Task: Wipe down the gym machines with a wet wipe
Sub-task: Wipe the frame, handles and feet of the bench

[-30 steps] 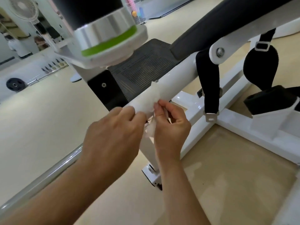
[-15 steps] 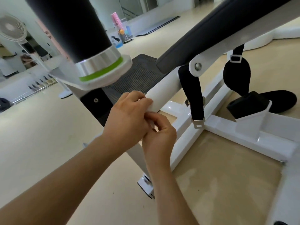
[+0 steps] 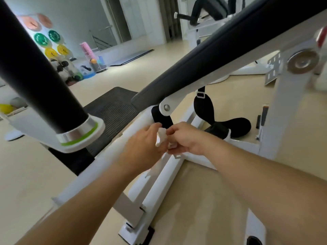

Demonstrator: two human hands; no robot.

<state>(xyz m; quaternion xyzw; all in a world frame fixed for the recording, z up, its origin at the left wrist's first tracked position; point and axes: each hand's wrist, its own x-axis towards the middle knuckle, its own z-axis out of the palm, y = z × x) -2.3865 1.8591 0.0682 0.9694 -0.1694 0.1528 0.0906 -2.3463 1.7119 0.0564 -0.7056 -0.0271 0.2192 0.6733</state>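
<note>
Running diagonally from lower left up toward the pivot bolt (image 3: 166, 107) under the black pad (image 3: 212, 55), the white frame tube (image 3: 109, 154) is judged to be the surface being cleaned. The wet wipe (image 3: 160, 137) is held bunched just above the tube's upper end. It is pinched from both sides, with the fingers of the left hand (image 3: 141, 149) and the right hand (image 3: 185, 138) curled onto it. The left hand lies over the tube and is nearer to it; the right hand is off to the tube's right. A stroke along the tube's long axis is judged to be called for next.
</note>
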